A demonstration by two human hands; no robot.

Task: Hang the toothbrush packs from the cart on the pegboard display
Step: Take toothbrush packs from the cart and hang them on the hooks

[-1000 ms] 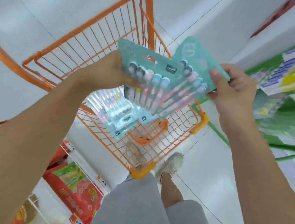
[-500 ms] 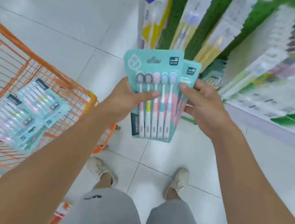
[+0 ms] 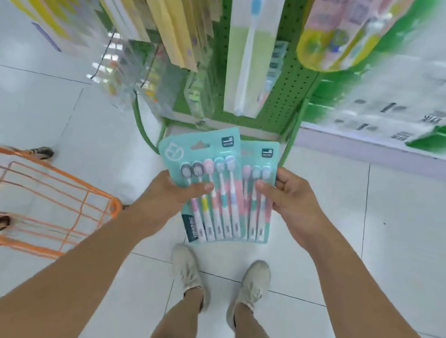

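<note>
Two teal toothbrush packs overlap in front of me. My left hand grips the front pack with its thumb across the brushes. My right hand holds the rear pack, which sticks out to the right behind the front one. Each pack has a hang hole at its top. The green pegboard display rises straight ahead, with toothbrush packs hanging from it. The orange wire cart stands at my left; its contents are blurred.
A tall single-toothbrush pack hangs at the pegboard's middle, yellow packs to its left, pink and yellow ones to its right. White-and-green goods fill a shelf at right. My shoes stand on white floor tiles.
My view has turned from the cart to face the pegboard. Both hands have carried the two packs along, and the rear pack now sticks out further to the right.
</note>
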